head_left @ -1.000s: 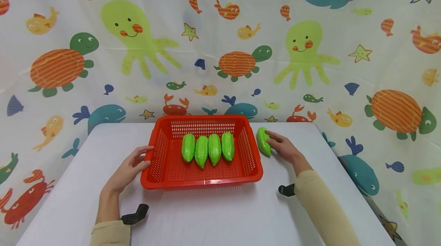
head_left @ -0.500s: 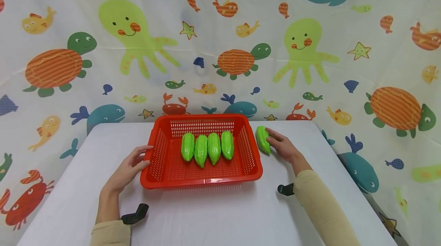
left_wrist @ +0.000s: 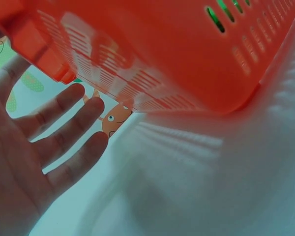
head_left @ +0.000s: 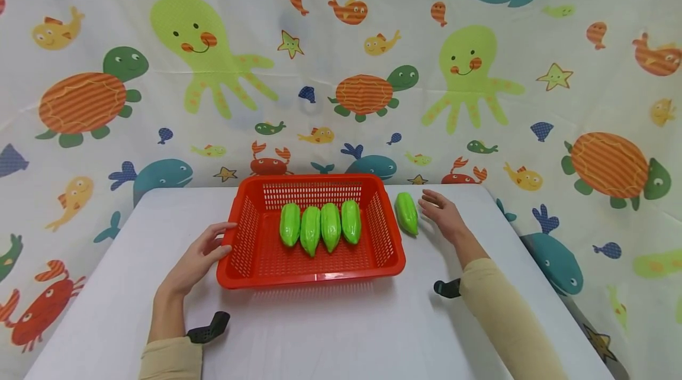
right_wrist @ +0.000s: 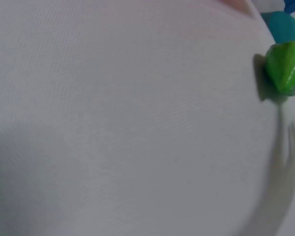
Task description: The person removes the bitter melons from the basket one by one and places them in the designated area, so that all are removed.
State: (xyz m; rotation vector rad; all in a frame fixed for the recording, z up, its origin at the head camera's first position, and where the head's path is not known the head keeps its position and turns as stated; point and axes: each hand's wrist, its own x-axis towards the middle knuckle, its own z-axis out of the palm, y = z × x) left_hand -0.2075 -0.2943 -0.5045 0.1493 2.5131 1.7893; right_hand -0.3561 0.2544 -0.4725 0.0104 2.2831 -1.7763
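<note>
A red plastic basket (head_left: 266, 281) with slotted walls holds several glossy green ridged fruits (head_left: 310, 230), oblong and pointed at one end, lying side by side. My left hand (head_left: 194, 261) is at the basket's left rim, fingertips right at the edge. In the left wrist view its fingers are spread and loosely straight below the rim. One more green fruit (head_left: 407, 214) lies on the table just right of the basket. Beside it, a small gap away, my right hand (head_left: 444, 217) has relaxed fingers and holds nothing. The right wrist view catches that fruit's end (right_wrist: 286, 68).
The white table (head_left: 330, 332) has its back edge against a hanging cloth (head_left: 319, 72) printed with sea animals. Each wrist wears a black strap-on device, one on the left (head_left: 210, 328) and one on the right (head_left: 447, 288).
My right hand has let go of the green fruit outside the basket and drawn back a little to the right. The fruit stays there; my left hand has not moved.
</note>
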